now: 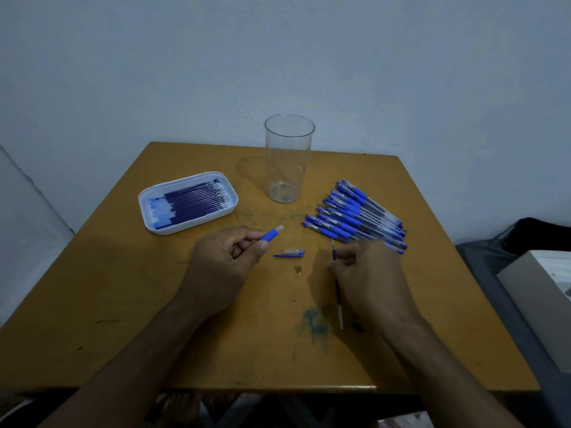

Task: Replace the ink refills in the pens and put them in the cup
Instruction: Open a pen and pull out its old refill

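Note:
My left hand (221,267) grips a pen barrel (272,234) with a blue grip; only its front end sticks out past my fingers. My right hand (367,273) pinches a thin ink refill (339,301), whose tip pokes up above my fingers and whose tail reaches down toward me. Between my hands a blue pen cap (290,253) and a small metal tip (298,270) lie on the table. A clear tall cup (289,159) stands at the back middle with nothing in it. Several blue pens (355,216) lie in a pile at the right.
A white tray (148,196) holding several blue refills sits at the left on the yellow-brown table (123,304). A blue ink stain (313,319) marks the table near my right wrist. A grey box (537,291) lies off the table to the right.

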